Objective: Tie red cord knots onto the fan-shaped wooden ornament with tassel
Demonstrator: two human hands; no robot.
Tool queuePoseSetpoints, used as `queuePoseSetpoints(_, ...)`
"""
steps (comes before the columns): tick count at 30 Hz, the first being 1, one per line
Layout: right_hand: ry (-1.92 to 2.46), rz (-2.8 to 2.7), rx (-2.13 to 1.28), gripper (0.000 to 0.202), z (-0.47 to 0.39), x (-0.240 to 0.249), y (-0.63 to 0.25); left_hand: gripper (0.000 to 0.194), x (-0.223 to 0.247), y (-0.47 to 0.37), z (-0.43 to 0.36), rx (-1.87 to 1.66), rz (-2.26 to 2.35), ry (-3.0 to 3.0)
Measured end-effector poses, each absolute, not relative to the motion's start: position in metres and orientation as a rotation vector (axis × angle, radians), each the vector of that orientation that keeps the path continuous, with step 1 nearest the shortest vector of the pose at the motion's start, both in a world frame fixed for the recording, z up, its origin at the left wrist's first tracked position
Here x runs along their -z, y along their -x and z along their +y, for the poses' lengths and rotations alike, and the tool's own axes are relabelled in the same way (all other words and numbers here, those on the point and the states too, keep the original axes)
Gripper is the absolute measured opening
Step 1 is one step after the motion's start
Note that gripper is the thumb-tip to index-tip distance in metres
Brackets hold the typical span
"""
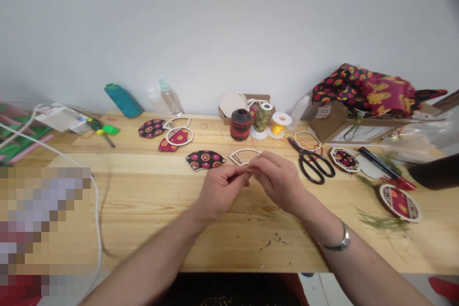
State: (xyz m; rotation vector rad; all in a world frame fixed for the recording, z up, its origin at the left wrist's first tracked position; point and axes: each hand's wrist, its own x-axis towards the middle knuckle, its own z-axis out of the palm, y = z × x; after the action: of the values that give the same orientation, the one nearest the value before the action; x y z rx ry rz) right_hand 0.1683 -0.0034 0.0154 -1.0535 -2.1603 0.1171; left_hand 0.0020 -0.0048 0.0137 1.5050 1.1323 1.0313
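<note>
My left hand [220, 189] and my right hand [278, 179] meet over the middle of the wooden table, fingertips pinched together. Whatever lies between the fingers is hidden or too small to name. Just beyond my left hand is a black fan-shaped fabric piece [205, 159] with a red and orange pattern. A pale fan-shaped openwork frame [245, 155] lies right behind the fingers, partly covered by my right hand. Black-handled scissors [311, 162] rest to the right of my right hand. Small dark scraps [274, 240] are scattered on the wood below the hands.
Thread spools stand at the back: black-red [240, 125], olive [263, 121] and yellow [278, 125]. More fabric pieces [152, 128] and a round frame [179, 136] lie back left. A cardboard box [337, 122] with patterned cloth [380, 88] is at right. A white cable [96, 210] crosses the left side.
</note>
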Motion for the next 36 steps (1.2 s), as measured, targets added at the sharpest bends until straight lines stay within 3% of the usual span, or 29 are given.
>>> queuePoseSetpoints(4,1.073,-1.967,-0.457,0.012,0.002,-0.013,-0.168,0.01,-0.017,-0.002,-0.004,-1.035,1.122,-1.468)
queuePoseSetpoints(10,1.116,-1.867,-0.632,0.012,0.003,-0.012,-0.164,0.01,-0.015,0.0,-0.003,-1.13,1.136,-1.409)
queuePoseSetpoints(36,1.056,-2.143,-0.355,0.02,-0.009,-0.012,-0.161,0.007,-0.01,-0.002,-0.001,-1.253,1.277,-1.216)
